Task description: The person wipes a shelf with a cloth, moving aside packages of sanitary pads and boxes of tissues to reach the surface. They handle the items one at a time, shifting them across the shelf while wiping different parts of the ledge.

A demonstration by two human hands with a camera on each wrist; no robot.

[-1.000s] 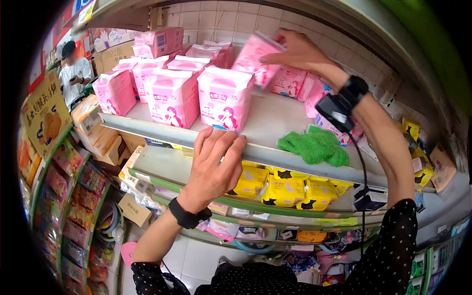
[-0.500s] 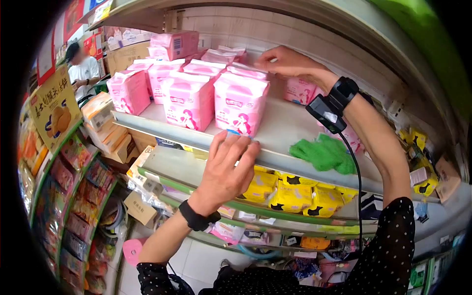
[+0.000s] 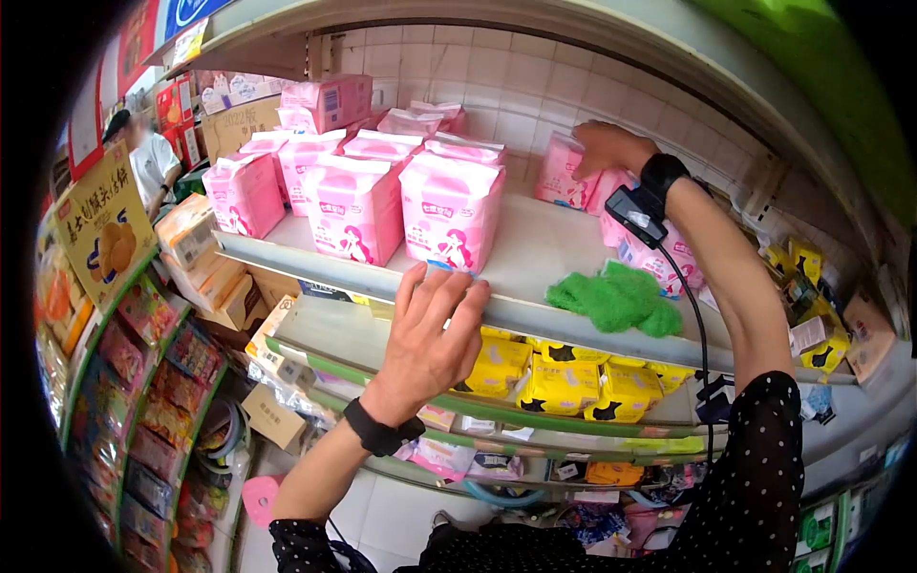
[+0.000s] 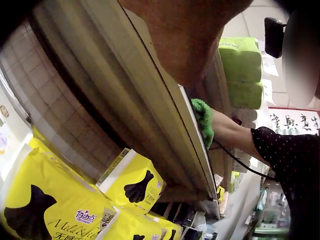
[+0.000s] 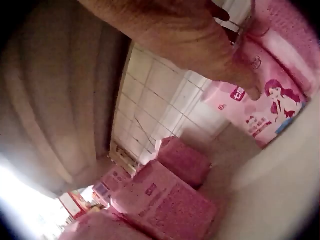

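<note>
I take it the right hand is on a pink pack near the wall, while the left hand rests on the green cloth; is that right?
No: the head view shows the left hand at the shelf's front edge, not on the green cloth. The right hand is on a pink pack near the wall.

Metal shelf [image 3: 535, 250], pink packs [image 3: 449, 212], green cloth [image 3: 614, 298]
</note>
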